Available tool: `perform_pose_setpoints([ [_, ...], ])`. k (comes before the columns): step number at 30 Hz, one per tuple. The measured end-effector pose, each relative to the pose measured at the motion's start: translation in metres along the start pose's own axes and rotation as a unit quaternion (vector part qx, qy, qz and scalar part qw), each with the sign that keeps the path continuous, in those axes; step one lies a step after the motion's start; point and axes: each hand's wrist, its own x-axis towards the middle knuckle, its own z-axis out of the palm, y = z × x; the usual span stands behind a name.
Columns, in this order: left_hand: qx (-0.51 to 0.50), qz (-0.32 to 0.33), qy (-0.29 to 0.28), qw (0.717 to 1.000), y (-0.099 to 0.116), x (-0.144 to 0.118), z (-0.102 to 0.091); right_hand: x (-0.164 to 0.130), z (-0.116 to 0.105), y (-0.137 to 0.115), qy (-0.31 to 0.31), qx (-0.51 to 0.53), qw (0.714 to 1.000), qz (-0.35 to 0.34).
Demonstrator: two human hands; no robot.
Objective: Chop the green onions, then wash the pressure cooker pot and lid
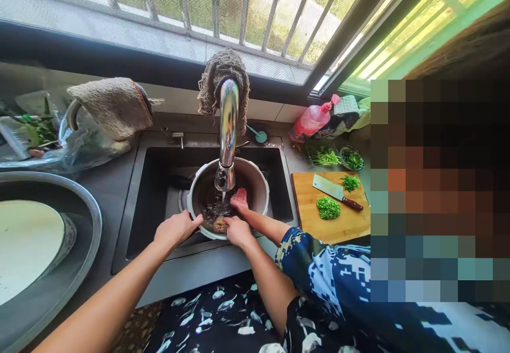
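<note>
In the head view a round metal pot (261, 180) stands in the dark sink (153, 183) under the faucet (229, 130). Water runs from the spout into it. My left hand (174, 230) grips the pot's left rim, thumb over the edge. At the near side of the pot, the fingers of my right hand (239, 232) close on a brown, rough-looking scrubber (220, 224), partly hidden by the fingers. Another person's open hand (240, 200) reaches into the pot from the right, close to the water stream.
A cutting board (306, 220) on the right holds a cleaver (327, 186) and chopped greens (328, 208). Behind it stands a pink bottle (313, 119). At left are a large metal basin (93, 225) and plastic bags (95, 151). The other person stands close on my right.
</note>
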Motion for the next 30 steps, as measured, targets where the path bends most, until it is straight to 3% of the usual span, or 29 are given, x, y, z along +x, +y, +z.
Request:
perform_pose_setpoints([
  [19,-0.018,-0.003,0.022,1.000,0.0007,-0.0005,0.0005,-0.0007,-0.0030,-0.0018,-0.017,0.013,0.999,0.024],
  [30,-0.039,-0.033,-0.006,0.999,-0.0012,0.0068,0.0060,-0.0042,0.0020,-0.0014,-0.013,0.051,0.998,0.024],
])
